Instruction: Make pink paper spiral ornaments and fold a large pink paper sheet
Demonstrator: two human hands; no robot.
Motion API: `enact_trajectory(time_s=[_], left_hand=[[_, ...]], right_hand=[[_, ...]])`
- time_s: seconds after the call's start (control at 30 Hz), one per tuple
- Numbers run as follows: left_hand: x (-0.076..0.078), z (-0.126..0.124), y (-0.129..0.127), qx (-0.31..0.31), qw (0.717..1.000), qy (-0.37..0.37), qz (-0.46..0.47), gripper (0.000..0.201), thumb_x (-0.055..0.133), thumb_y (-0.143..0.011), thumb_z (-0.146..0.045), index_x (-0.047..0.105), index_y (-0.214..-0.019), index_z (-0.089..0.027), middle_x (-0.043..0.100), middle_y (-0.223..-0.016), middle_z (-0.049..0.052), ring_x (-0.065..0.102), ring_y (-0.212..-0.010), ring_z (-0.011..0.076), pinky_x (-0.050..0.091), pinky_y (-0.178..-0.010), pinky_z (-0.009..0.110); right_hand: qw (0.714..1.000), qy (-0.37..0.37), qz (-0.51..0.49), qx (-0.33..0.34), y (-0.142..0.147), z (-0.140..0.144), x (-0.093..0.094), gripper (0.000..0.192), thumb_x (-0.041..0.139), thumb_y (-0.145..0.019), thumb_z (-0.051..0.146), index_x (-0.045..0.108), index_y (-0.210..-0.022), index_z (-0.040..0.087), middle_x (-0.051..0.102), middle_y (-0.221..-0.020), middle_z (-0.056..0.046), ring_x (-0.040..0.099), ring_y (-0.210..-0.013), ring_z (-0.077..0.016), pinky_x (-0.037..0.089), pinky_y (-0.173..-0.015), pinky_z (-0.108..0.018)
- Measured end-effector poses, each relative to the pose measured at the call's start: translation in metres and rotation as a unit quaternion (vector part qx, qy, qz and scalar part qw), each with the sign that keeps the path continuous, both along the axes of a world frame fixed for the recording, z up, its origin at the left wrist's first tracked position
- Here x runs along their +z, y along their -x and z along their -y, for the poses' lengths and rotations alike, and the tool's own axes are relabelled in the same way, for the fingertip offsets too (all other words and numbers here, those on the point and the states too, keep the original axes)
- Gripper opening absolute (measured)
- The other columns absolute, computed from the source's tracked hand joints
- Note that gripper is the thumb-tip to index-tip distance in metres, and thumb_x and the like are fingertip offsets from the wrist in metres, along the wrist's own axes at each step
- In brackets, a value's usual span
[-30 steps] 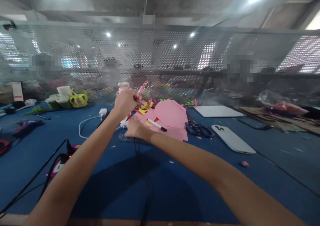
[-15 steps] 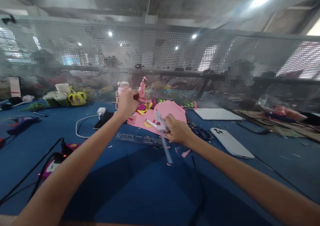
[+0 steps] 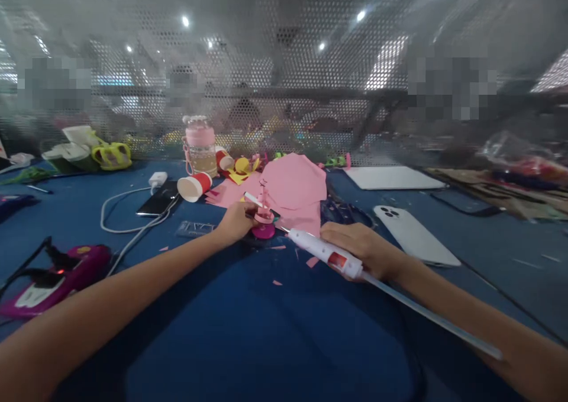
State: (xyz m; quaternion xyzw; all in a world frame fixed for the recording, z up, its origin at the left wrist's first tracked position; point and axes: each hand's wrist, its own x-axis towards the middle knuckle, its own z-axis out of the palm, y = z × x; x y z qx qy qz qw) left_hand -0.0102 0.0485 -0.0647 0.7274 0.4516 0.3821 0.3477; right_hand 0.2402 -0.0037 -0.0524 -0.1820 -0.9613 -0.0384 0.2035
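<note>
In the middle of the table, my left hand [image 3: 237, 221] is closed on a small pink paper craft [image 3: 264, 215] with a round magenta base. My right hand [image 3: 361, 245] is wrapped round a white hot glue gun [image 3: 317, 248], whose metal tip points left at the craft but stays a little apart from it. A long clear glue stick [image 3: 426, 310] sticks out of the gun's back end. Just behind lie pink paper sheets [image 3: 295, 183]. Left of them rests a red and white paper cup [image 3: 194, 186] on its side.
A pink-lidded bottle [image 3: 199, 147] stands at the back. On the left are a dark phone [image 3: 158, 198], a cable and a purple power strip [image 3: 73, 275]. A white phone [image 3: 412, 236] lies at right, near dark-handled scissors [image 3: 350, 212]. A perforated screen [image 3: 248, 94] bounds the table.
My left hand has come from beside the bottle toward me, bringing the pink craft down in front of the paper. The glue gun has swung to point left. My view has tilted down.
</note>
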Motion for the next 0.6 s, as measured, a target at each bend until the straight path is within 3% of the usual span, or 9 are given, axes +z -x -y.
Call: enact_trajectory(time_s=[0.23, 0.43, 0.6], left_hand=[[0.000, 0.003, -0.004, -0.031, 0.998, 0.055, 0.021, 0.023, 0.066, -0.060, -0.022, 0.067, -0.081, -0.012, 0.068, -0.074, 0.004, 0.060, -0.065, 0.0133, 0.047, -0.064, 0.025], [-0.001, 0.005, -0.007, -0.029, 0.999, 0.028, -0.016, 0.024, 0.064, -0.063, -0.022, 0.068, -0.086, -0.014, 0.067, -0.076, 0.004, 0.059, -0.066, 0.0131, 0.047, -0.063, 0.025], [-0.004, 0.004, -0.007, -0.035, 0.999, 0.022, -0.025, 0.020, 0.064, -0.062, -0.020, 0.068, -0.080, -0.014, 0.065, -0.073, 0.003, 0.056, -0.061, 0.0110, 0.045, -0.058, 0.023]], right_hand=[[0.998, 0.042, 0.003, -0.040, 0.003, 0.005, -0.005, 0.023, 0.036, -0.077, 0.038, 0.049, -0.078, 0.019, 0.055, -0.075, -0.007, 0.049, -0.066, -0.0163, 0.036, -0.054, -0.026], [0.994, 0.078, -0.018, -0.078, 0.004, 0.008, -0.012, 0.016, 0.045, -0.073, 0.031, 0.049, -0.084, 0.020, 0.055, -0.078, -0.005, 0.050, -0.072, -0.0170, 0.038, -0.059, -0.028], [0.990, 0.095, -0.061, -0.085, 0.010, 0.012, -0.012, 0.009, 0.045, -0.073, 0.027, 0.048, -0.081, 0.023, 0.052, -0.071, -0.003, 0.046, -0.062, -0.0169, 0.035, -0.053, -0.030]])
